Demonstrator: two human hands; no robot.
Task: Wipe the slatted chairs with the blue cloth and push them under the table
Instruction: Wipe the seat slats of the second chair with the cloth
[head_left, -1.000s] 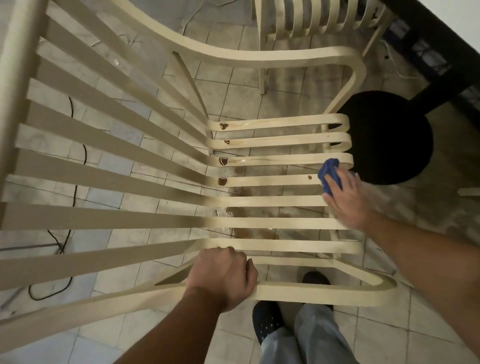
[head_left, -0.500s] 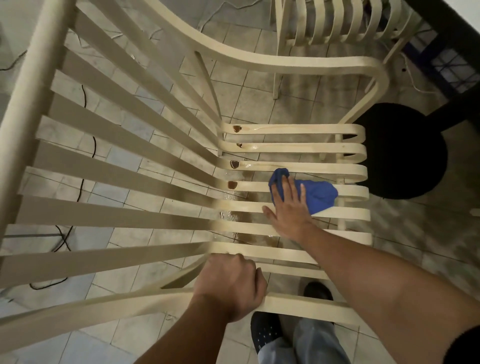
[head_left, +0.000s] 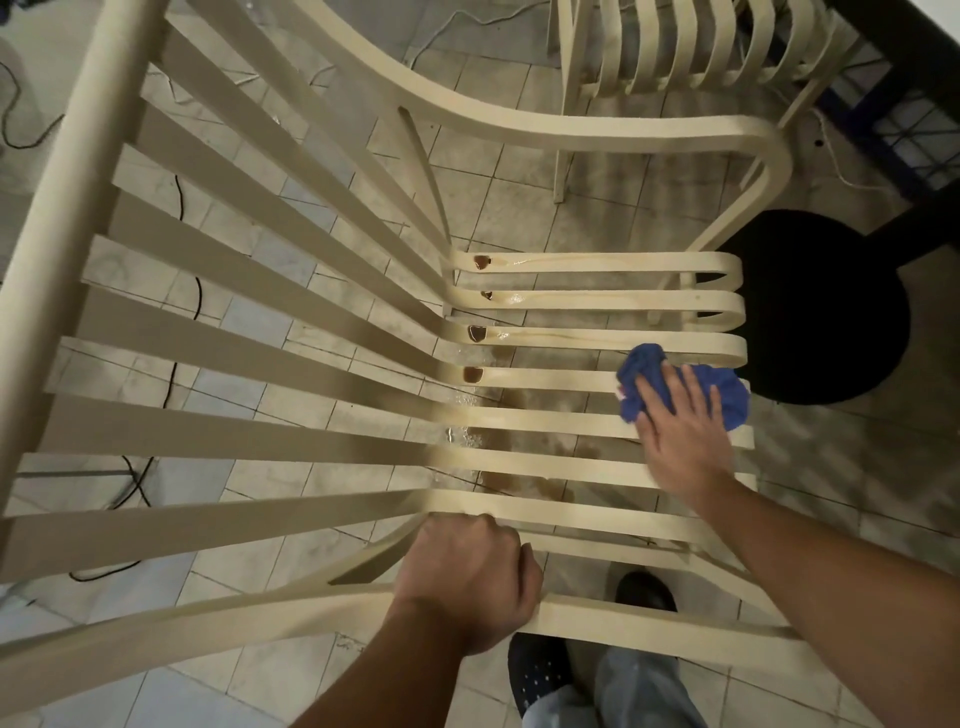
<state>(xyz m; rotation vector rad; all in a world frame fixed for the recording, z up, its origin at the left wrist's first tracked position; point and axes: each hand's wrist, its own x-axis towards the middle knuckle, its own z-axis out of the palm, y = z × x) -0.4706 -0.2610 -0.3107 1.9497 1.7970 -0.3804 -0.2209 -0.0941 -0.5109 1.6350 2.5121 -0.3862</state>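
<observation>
Spread flat, the right hand (head_left: 685, 447) presses crumpled blue cloth (head_left: 643, 364) onto smooth cream slats (head_left: 561, 420); left hand (head_left: 467, 577) clenches the armrest (head_left: 654, 622).

Dim, warm, yellowish indoor light. Striped slat shadows fall on the tiled floor (head_left: 852, 467) at right. Small glints on the wet seat slats (head_left: 511, 298). Wide-angle bowing stretches the backrest slats (head_left: 208, 312) at left, where they go soft. No detail in the round black base (head_left: 831, 312).

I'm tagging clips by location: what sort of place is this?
Likely a home dining area, indoors or on a covered patio. A cream slatted chair and a second chair like it stand on a tiled floor beside a dark table.
</observation>
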